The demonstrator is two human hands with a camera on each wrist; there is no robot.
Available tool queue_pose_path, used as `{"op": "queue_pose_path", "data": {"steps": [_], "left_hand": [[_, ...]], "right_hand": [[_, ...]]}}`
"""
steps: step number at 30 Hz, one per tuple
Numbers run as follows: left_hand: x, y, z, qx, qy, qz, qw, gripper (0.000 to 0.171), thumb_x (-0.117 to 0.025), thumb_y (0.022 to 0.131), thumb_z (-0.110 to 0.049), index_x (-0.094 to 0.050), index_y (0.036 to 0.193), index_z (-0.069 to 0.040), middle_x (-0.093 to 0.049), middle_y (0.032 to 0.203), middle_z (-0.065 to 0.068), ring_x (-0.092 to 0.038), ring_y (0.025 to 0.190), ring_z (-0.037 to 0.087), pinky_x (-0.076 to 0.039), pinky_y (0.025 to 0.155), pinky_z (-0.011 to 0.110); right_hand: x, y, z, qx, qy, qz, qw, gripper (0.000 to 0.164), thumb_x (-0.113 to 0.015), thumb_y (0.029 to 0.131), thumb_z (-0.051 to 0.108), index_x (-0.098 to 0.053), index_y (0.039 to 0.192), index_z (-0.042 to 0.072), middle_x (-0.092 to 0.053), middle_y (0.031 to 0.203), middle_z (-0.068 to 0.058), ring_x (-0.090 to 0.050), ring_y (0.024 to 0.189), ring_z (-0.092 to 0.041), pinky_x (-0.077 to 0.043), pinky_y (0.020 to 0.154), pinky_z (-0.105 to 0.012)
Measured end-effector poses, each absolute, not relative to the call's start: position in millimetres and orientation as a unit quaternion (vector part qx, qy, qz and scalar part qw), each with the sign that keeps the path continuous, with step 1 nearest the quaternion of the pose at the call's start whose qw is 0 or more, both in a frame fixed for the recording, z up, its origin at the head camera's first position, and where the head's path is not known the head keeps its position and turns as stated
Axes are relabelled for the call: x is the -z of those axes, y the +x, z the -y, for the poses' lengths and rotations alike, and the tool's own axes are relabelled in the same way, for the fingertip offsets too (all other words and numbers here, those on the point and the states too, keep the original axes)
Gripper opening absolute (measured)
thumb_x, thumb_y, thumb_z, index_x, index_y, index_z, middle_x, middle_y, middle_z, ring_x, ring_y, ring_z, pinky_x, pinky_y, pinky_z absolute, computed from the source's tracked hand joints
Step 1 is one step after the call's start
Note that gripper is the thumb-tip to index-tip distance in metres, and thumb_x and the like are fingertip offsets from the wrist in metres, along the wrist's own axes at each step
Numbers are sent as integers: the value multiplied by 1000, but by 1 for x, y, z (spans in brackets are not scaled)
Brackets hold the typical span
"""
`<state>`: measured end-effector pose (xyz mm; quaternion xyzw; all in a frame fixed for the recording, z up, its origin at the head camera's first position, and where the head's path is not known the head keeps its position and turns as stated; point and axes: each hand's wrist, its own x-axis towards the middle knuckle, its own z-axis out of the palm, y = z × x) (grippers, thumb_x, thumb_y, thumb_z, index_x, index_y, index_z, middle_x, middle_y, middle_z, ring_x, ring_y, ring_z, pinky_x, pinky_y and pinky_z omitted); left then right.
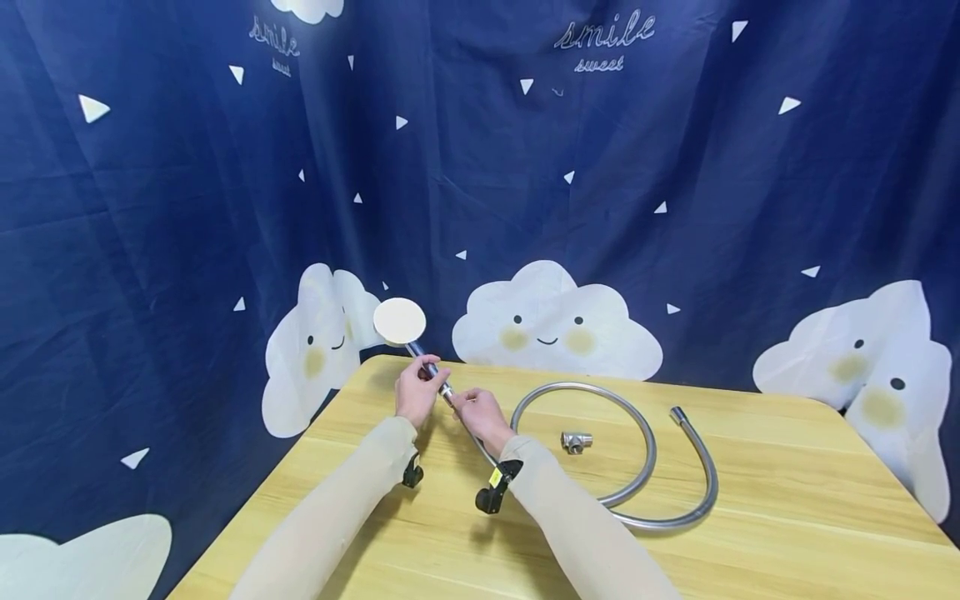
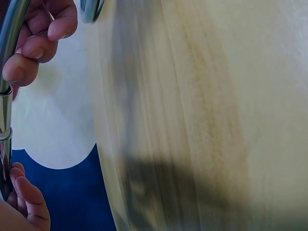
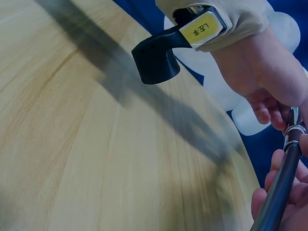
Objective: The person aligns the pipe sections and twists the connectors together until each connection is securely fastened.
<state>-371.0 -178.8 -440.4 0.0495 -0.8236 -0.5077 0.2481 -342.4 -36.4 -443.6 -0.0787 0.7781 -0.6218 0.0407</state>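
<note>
A hand shower (image 1: 400, 321) with a round pale head is held up over the table's far left corner. My left hand (image 1: 417, 392) grips its dark, shiny handle. Just below, my right hand (image 1: 482, 415) holds the grey shower hose (image 1: 651, 450) close to its metal end. In the left wrist view, the shiny connector (image 2: 5, 113) sits in line between handle and hose, with right-hand fingers (image 2: 36, 48) curled round the hose above it. The right wrist view shows the same joint (image 3: 294, 134) between both hands, its contact area partly hidden by fingers.
The hose loops across the wooden table (image 1: 787, 492), its free end (image 1: 678, 415) lying to the right. Inside the loop lies a small metal tee fitting (image 1: 576, 442). A dark blue curtain (image 1: 495, 200) with clouds hangs behind and to the left. Wrist cameras (image 1: 491, 498) hang below both cuffs.
</note>
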Motion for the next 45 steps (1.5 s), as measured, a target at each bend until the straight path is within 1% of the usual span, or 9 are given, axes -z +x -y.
{"op": "queue_pose_path", "data": {"steps": [7, 12, 15, 19, 24, 28, 31, 38, 45], "left_hand": [[444, -370, 179, 498, 54, 829, 250, 31, -78, 89, -36, -71, 113, -18, -64, 83, 3, -55, 75, 19, -40, 70, 31], [445, -370, 179, 499, 51, 828, 252, 37, -78, 89, -36, -71, 117, -13, -64, 83, 4, -56, 75, 19, -40, 70, 32], [445, -371, 180, 504, 52, 825, 252, 38, -78, 88, -35, -71, 117, -12, -64, 82, 4, -55, 75, 19, -40, 70, 32], [446, -372, 180, 509, 56, 822, 252, 33, -78, 88, -35, -71, 114, -16, -62, 82, 3, -54, 75, 18, -40, 70, 32], [444, -372, 180, 510, 56, 820, 254, 30, -79, 88, -31, -71, 113, -17, -63, 82, 3, -55, 75, 18, -39, 69, 32], [442, -370, 178, 514, 51, 819, 252, 31, -78, 89, -26, -71, 116, -14, -64, 83, 3, -55, 75, 18, -40, 69, 31], [441, -369, 177, 517, 51, 817, 250, 31, -78, 89, -28, -70, 116, -14, -64, 83, 4, -55, 75, 18, -40, 69, 31], [444, -368, 177, 511, 51, 819, 256, 32, -77, 90, -34, -71, 115, -15, -64, 84, 4, -56, 76, 18, -41, 71, 31], [445, -367, 177, 514, 56, 816, 260, 27, -77, 89, -35, -71, 111, -20, -64, 83, 4, -57, 75, 19, -41, 73, 32]], "right_hand": [[447, -343, 38, 630, -74, -772, 40, 25, -67, 96, 25, -68, 96, 0, -71, 94, -24, -54, 70, -15, -41, 61, -25], [448, -343, 38, 640, -72, -764, 38, 23, -76, 86, 18, -66, 95, 0, -66, 75, -8, -54, 67, -15, -42, 59, -25], [448, -343, 39, 642, -74, -762, 33, 20, -76, 85, 14, -66, 95, -1, -63, 71, -2, -55, 66, -16, -42, 58, -24], [448, -344, 38, 637, -80, -766, 33, 20, -71, 90, 17, -70, 97, -2, -66, 76, -5, -57, 70, -18, -41, 60, -24], [446, -344, 37, 625, -87, -774, 46, 30, -61, 99, 21, -73, 108, -5, -71, 90, -19, -52, 69, -15, -39, 60, -24], [444, -343, 36, 634, -82, -767, 49, 29, -59, 100, 21, -70, 107, -5, -71, 98, -25, -60, 75, -25, -40, 60, -24], [443, -342, 36, 642, -74, -762, 50, 24, -61, 99, 21, -68, 101, -1, -70, 98, -25, -62, 80, -28, -42, 61, -24], [444, -342, 36, 637, -73, -766, 52, 28, -60, 100, 25, -70, 96, -1, -71, 93, -23, -52, 68, -15, -40, 59, -24], [443, -342, 36, 645, -74, -758, 60, 22, -72, 91, 21, -70, 92, 0, -69, 84, -12, -63, 77, -25, -42, 62, -24]]}}
